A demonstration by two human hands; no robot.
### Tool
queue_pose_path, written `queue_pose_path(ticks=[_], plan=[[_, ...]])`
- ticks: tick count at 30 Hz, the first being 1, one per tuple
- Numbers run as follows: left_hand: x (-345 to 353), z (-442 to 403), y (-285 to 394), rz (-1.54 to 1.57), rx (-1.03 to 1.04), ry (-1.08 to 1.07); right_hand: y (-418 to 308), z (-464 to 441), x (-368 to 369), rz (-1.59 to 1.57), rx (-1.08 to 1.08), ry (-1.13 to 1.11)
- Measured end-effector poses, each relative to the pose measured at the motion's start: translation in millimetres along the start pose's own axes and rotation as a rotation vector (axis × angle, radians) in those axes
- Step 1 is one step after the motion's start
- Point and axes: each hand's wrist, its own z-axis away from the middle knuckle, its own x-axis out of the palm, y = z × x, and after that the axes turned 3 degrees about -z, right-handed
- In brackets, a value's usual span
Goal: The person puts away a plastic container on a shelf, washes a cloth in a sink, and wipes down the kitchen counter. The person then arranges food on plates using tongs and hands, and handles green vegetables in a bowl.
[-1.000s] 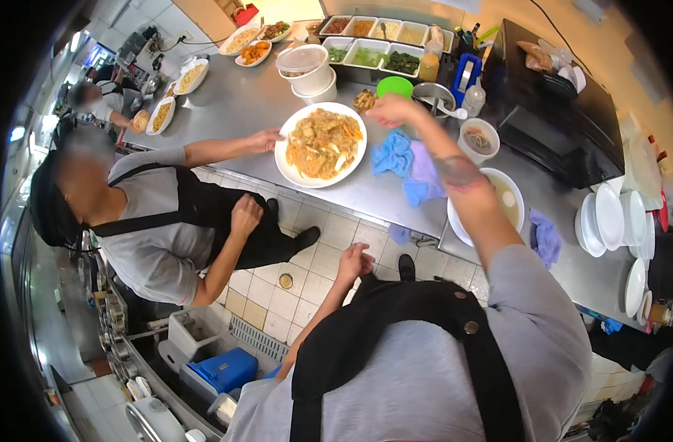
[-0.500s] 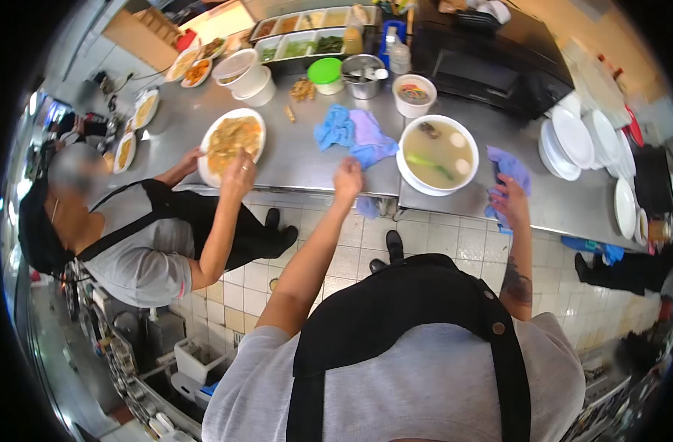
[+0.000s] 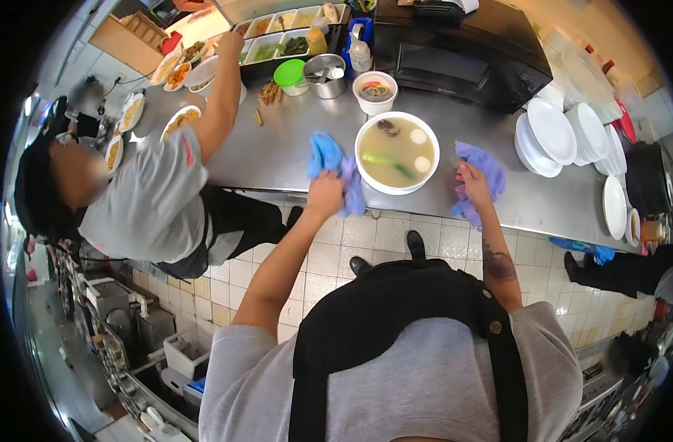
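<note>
A white bowl of pale soup point(image 3: 394, 153) with round white pieces and a green vegetable stands near the counter's front edge, between my hands. My left hand point(image 3: 326, 193) is closed on a blue and purple cloth point(image 3: 323, 152), left of the bowl. On the bowl's other side my right hand point(image 3: 472, 183) has its fingers curled against a purple cloth point(image 3: 491, 171), which droops over the edge. Both hands are apart from the bowl.
The steel counter point(image 3: 259, 158) holds a tub of coloured bands point(image 3: 374, 91), a steel pot point(image 3: 327, 76), a green-lidded tub point(image 3: 290, 73) and a black microwave point(image 3: 461, 59). White bowls point(image 3: 551, 131) are stacked right. A co-worker point(image 3: 148, 199) reaches over the counter at left.
My left hand has taken hold of the blue and purple cloth and drawn it toward the front edge. My right fingers have curled at the purple cloth. The co-worker's arm has reached farther forward.
</note>
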Motion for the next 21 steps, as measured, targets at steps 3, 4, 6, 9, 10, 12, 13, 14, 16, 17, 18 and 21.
queue_pose_path(ticks=[3, 4, 6, 9, 10, 12, 13, 14, 16, 17, 18, 21], plan=[[16.6, 46.8, 9.3, 0.043, -0.228, -0.816, -2.5, -13.4, -25.5, 0.192, -0.115, -0.04], [53.3, 84.4, -2.8, 0.021, -0.225, -0.88, 3.3, -20.4, -39.6, 0.382, -0.263, -0.021], [59.8, 118.4, -11.7, -0.013, -0.276, -1.257, -9.7, -16.9, -58.5, 0.664, -0.479, 0.078], [78.3, 184.7, -17.9, 0.051, -0.563, -0.933, -44.4, 25.7, -60.1, 0.887, -0.587, 0.22], [74.0, 189.0, -6.5, 0.075, -0.64, -0.919, -26.2, 28.2, -58.8, 0.935, -0.564, 0.204], [53.5, 188.3, 19.9, 0.124, -0.799, -0.879, 3.3, 12.2, -63.4, 0.951, -0.567, 0.225], [56.3, 187.5, 30.2, 0.193, -0.768, -0.896, 14.7, -15.1, -69.1, 0.915, -0.594, 0.262], [59.8, 187.3, 40.0, 0.265, -0.737, -0.913, 19.4, -39.9, -70.6, 0.876, -0.616, 0.294], [41.9, 170.3, 77.1, 0.401, -0.813, -0.875, 6.2, -95.0, -66.8, 0.811, -0.695, 0.428], [46.4, 170.1, 86.2, 0.439, -0.771, -0.882, -6.0, -117.7, -61.6, 0.795, -0.72, 0.388], [51.5, 168.9, 93.6, 0.478, -0.726, -0.887, -16.7, -131.3, -56.0, 0.778, -0.747, 0.35], [3.4, 130.2, 133.1, 0.547, -0.633, -0.798, -20.9, -130.0, -52.1, 0.776, -0.815, -0.157]])
